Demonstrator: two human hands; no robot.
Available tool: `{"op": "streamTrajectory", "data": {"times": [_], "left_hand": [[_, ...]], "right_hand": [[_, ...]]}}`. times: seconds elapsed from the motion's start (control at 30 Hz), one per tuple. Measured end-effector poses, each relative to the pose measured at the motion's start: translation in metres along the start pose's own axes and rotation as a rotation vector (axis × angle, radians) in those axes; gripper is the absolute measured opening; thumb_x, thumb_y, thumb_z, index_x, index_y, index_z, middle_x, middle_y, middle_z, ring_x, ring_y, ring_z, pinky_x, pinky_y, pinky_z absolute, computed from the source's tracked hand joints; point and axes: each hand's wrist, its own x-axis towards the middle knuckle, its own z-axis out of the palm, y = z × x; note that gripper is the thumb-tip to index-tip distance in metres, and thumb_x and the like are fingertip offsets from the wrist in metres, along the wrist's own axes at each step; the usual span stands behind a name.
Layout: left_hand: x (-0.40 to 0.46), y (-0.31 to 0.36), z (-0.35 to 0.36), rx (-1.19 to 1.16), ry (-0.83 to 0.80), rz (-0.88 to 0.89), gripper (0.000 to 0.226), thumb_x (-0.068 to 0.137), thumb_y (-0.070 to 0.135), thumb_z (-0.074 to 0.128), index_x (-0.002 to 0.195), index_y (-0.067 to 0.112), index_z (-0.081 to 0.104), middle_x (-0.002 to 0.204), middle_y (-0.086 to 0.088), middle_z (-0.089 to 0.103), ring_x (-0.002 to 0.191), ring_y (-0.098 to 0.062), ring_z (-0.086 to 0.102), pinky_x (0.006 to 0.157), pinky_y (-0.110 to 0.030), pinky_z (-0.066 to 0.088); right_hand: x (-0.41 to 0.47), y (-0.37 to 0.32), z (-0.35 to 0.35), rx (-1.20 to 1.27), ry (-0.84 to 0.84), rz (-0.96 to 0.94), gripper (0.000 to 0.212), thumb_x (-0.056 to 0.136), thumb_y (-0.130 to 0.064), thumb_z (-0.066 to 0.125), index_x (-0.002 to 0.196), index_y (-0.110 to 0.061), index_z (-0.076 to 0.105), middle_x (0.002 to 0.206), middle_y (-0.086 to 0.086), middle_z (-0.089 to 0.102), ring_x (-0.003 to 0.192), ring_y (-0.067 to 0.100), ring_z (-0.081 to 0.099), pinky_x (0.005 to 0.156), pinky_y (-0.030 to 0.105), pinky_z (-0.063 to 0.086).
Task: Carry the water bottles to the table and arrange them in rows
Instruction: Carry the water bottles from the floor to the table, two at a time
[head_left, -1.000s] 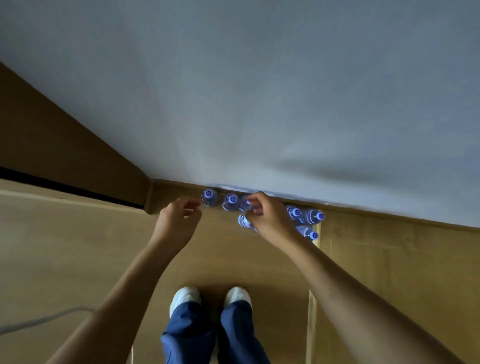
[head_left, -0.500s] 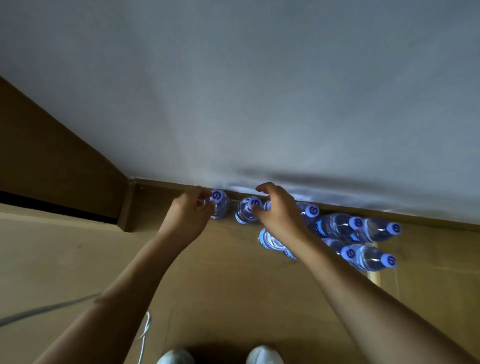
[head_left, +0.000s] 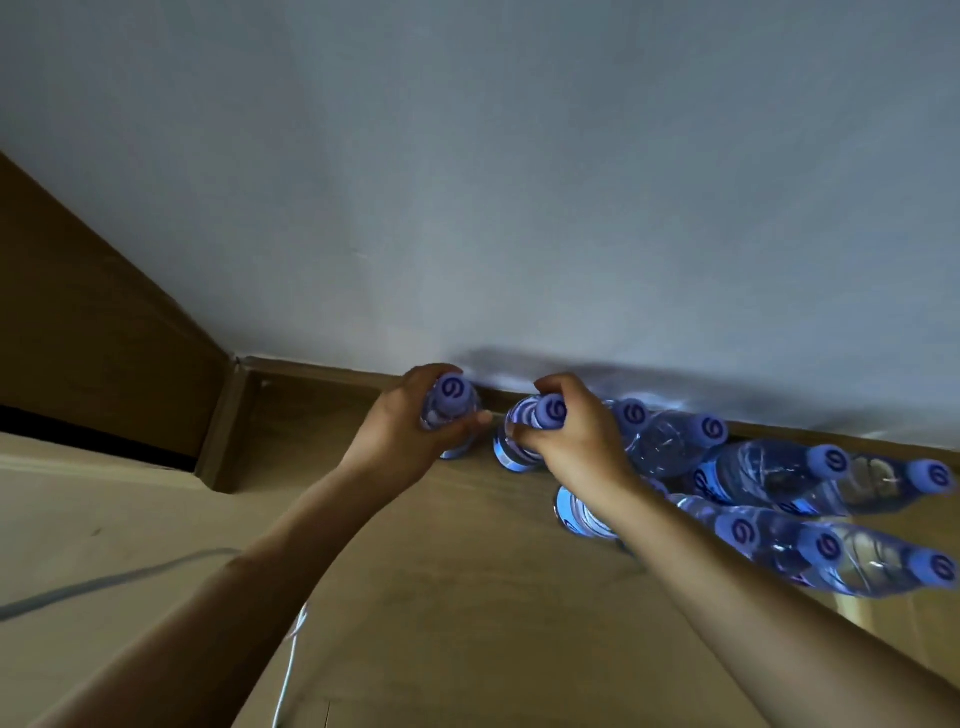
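Several clear water bottles with blue caps stand on the wooden floor against the white wall. My left hand (head_left: 402, 434) grips the neck of the leftmost bottle (head_left: 451, 400), fingers curled round it below the cap. My right hand (head_left: 576, 436) grips the neck of the bottle beside it (head_left: 519, 441). The other bottles (head_left: 748, 473) crowd in two rows to the right, partly hidden behind my right forearm. No table is in view.
A wooden skirting board (head_left: 322, 371) runs along the wall base and meets a brown door frame (head_left: 218, 426) on the left. A thin white cable (head_left: 291, 654) and a grey cable (head_left: 104, 584) lie on the floor near me.
I have bent lower and closer, so the bottles look bigger and my feet left the view. Both hands went from reaching for the caps to gripping one bottle neck each.
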Motion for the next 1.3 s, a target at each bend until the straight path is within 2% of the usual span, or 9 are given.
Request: {"op": "streamTrajectory", "data": {"times": [0.07, 0.2, 0.4, 0.7, 0.83, 1.0, 1.13, 1.23, 1.3], "left_hand": [[0.003, -0.008, 0.006, -0.023, 0.025, 0.006, 0.047, 0.072, 0.035, 0.083, 0.113, 0.023, 0.062, 0.102, 0.008, 0.067, 0.087, 0.008, 0.061, 0.069, -0.002, 0.043], [0.004, -0.015, 0.017, -0.070, 0.063, 0.028, 0.039, 0.079, 0.022, 0.080, 0.111, 0.023, 0.060, 0.108, 0.000, 0.065, 0.095, -0.007, 0.062, 0.082, -0.015, 0.050], [0.003, -0.013, 0.022, -0.010, 0.075, 0.112, 0.026, 0.086, 0.018, 0.072, 0.107, 0.011, 0.059, 0.102, -0.005, 0.062, 0.097, -0.023, 0.060, 0.084, -0.037, 0.052], [-0.016, -0.012, 0.026, 0.002, 0.047, 0.126, 0.019, 0.086, 0.013, 0.072, 0.101, 0.012, 0.061, 0.099, -0.005, 0.062, 0.099, -0.030, 0.057, 0.087, -0.048, 0.049], [-0.028, -0.010, 0.022, -0.042, 0.043, 0.092, 0.018, 0.086, 0.008, 0.071, 0.100, 0.001, 0.062, 0.095, -0.013, 0.065, 0.092, -0.032, 0.061, 0.084, -0.053, 0.050], [-0.044, -0.001, 0.008, -0.072, 0.092, 0.053, 0.009, 0.089, 0.010, 0.068, 0.093, 0.004, 0.062, 0.088, -0.014, 0.065, 0.084, -0.030, 0.062, 0.080, -0.050, 0.051], [-0.052, 0.026, -0.011, -0.038, 0.132, 0.066, 0.011, 0.088, 0.010, 0.069, 0.093, 0.003, 0.063, 0.090, -0.015, 0.063, 0.085, -0.028, 0.061, 0.079, -0.041, 0.050], [-0.071, 0.071, -0.038, -0.027, 0.170, 0.069, 0.009, 0.087, 0.008, 0.069, 0.090, 0.004, 0.062, 0.086, -0.009, 0.062, 0.078, -0.014, 0.058, 0.067, -0.013, 0.044], [-0.093, 0.111, -0.057, -0.065, 0.160, 0.056, 0.010, 0.087, 0.006, 0.068, 0.085, 0.012, 0.060, 0.083, -0.004, 0.061, 0.074, -0.007, 0.056, 0.064, -0.009, 0.042]], "right_hand": [[-0.003, 0.005, 0.005, 0.073, 0.039, 0.027, 0.050, 0.073, -0.011, 0.085, 0.115, -0.016, 0.058, 0.101, -0.002, 0.062, 0.092, 0.013, 0.058, 0.069, 0.007, 0.041], [-0.008, 0.011, 0.013, 0.115, 0.056, 0.019, 0.054, 0.073, -0.010, 0.085, 0.121, -0.014, 0.059, 0.107, 0.000, 0.064, 0.099, 0.014, 0.060, 0.089, 0.028, 0.049], [-0.014, 0.015, 0.016, 0.114, 0.037, -0.140, 0.032, 0.068, -0.012, 0.089, 0.083, -0.004, 0.062, 0.078, 0.008, 0.070, 0.071, 0.015, 0.061, 0.071, 0.038, 0.049], [-0.015, 0.022, 0.015, 0.046, 0.006, -0.252, 0.036, 0.071, -0.008, 0.086, 0.097, -0.012, 0.062, 0.087, -0.007, 0.062, 0.081, 0.012, 0.058, 0.069, 0.009, 0.040], [-0.019, 0.024, 0.010, 0.002, -0.023, -0.268, 0.033, 0.071, -0.014, 0.087, 0.095, -0.014, 0.064, 0.086, -0.006, 0.066, 0.084, 0.016, 0.062, 0.076, 0.025, 0.048], [-0.033, 0.008, -0.002, 0.028, 0.036, -0.316, 0.030, 0.071, -0.030, 0.088, 0.083, -0.022, 0.063, 0.079, -0.007, 0.068, 0.077, 0.010, 0.064, 0.072, 0.028, 0.051], [-0.047, -0.027, -0.030, 0.168, 0.055, -0.303, 0.030, 0.074, -0.020, 0.087, 0.071, -0.043, 0.067, 0.069, -0.025, 0.068, 0.069, -0.010, 0.062, 0.065, 0.007, 0.044], [-0.068, -0.063, -0.062, 0.220, 0.050, -0.267, 0.019, 0.074, -0.030, 0.086, 0.079, -0.021, 0.071, 0.077, -0.007, 0.074, 0.076, 0.011, 0.068, 0.076, 0.030, 0.055], [-0.092, -0.096, -0.087, 0.247, 0.011, -0.246, 0.036, 0.072, -0.041, 0.081, 0.085, -0.010, 0.070, 0.079, 0.005, 0.073, 0.081, 0.028, 0.069, 0.078, 0.043, 0.056]]}}
